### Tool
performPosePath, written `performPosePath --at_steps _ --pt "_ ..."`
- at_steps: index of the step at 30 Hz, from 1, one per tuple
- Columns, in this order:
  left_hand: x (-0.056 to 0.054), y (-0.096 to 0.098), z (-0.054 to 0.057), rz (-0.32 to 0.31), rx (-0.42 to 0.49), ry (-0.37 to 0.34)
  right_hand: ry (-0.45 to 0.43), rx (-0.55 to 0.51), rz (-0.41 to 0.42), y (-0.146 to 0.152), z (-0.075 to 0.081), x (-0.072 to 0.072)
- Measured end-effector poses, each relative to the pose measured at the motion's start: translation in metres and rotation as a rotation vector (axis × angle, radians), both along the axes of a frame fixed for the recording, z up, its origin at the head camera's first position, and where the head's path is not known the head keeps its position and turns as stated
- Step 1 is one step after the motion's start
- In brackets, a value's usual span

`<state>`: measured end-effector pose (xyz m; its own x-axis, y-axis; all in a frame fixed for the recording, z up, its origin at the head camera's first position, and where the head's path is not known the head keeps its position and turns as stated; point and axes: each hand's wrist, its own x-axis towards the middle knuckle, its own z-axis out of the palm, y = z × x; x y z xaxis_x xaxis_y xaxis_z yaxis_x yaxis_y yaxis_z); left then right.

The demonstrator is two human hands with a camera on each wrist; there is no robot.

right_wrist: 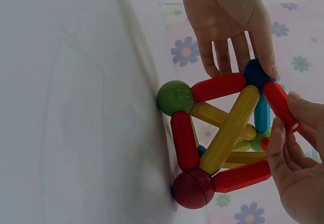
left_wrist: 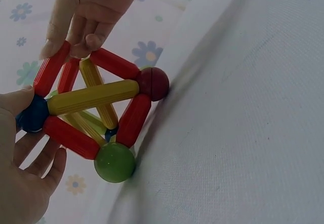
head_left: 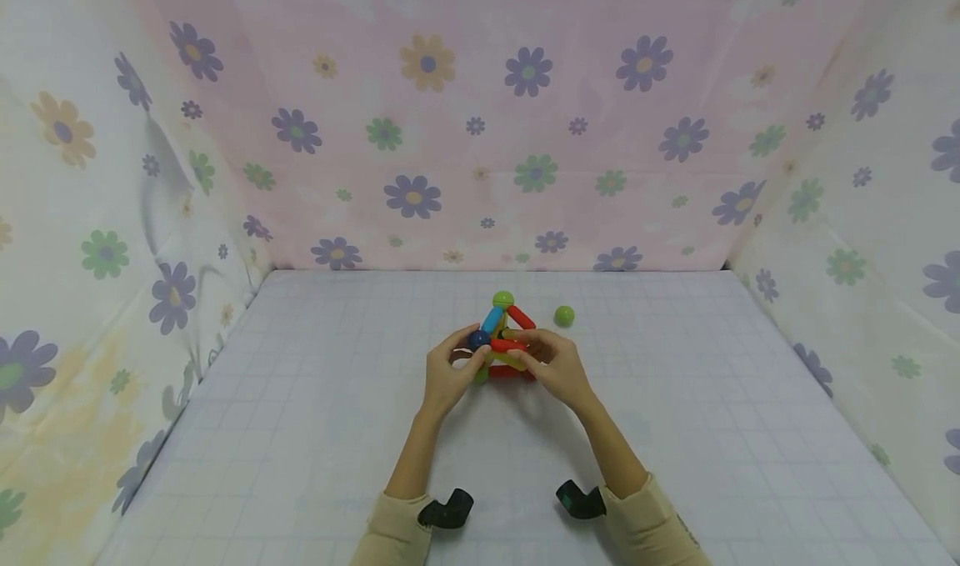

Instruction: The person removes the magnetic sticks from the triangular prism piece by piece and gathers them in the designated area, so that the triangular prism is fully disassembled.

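Flowered cloth behind pale tabletop. Rod-and-ball frame near table's middle, between your hands. Your left hand grips blue ball, thumb against it. Your right hand pinches red rod, one end at blue ball, other end bare (pale dot showing). Sideways tug could pull rod off ball; hard squeeze might skew frame. Loose green ball beyond, apart; stray knuckle could set it rolling.
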<state>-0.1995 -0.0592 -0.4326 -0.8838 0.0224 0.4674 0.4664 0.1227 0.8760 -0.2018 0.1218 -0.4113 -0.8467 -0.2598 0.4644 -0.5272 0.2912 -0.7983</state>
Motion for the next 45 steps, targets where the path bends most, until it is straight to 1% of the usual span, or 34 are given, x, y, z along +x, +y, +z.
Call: performPosePath --at_steps 2,5,9,11,14,19,22,31,36,39,41,45 --pt "0.000 0.000 0.000 0.005 0.002 0.001 -0.025 -0.002 0.012 -0.001 -0.002 0.000" --pt "0.000 0.000 0.000 0.009 0.004 0.000 -0.039 -0.005 0.013 0.000 -0.013 -0.006" --pt "0.001 0.000 0.000 0.010 0.004 -0.001 -0.052 0.005 -0.021 0.000 -0.027 -0.014" --pt "0.001 0.000 0.000 0.007 0.003 0.002 -0.054 0.006 -0.042 -0.001 -0.029 -0.014" --pt "0.001 0.001 0.000 0.007 0.006 0.006 -0.026 -0.014 -0.059 -0.004 -0.027 -0.013" --pt "0.001 0.001 0.000 0.007 0.007 0.002 0.103 -0.054 -0.047 -0.010 -0.013 -0.002" --pt "0.001 0.001 0.000 0.010 0.007 0.004 0.149 -0.056 -0.053 -0.012 -0.006 0.003" --pt "0.002 0.002 0.000 0.017 0.001 0.004 0.207 -0.055 -0.110 -0.017 -0.006 0.007" --pt "0.001 0.001 -0.001 0.021 0.000 0.024 0.231 -0.090 -0.156 -0.020 -0.007 0.008" --pt "0.001 0.001 -0.001 0.013 -0.001 0.022 0.230 -0.121 -0.177 -0.020 -0.007 0.008" --pt "0.001 0.001 -0.002 0.006 0.002 0.015 0.222 -0.138 -0.173 -0.020 -0.006 0.008" --pt "0.001 0.001 -0.002 -0.002 0.009 0.002 0.189 -0.151 -0.124 -0.016 -0.006 0.007"
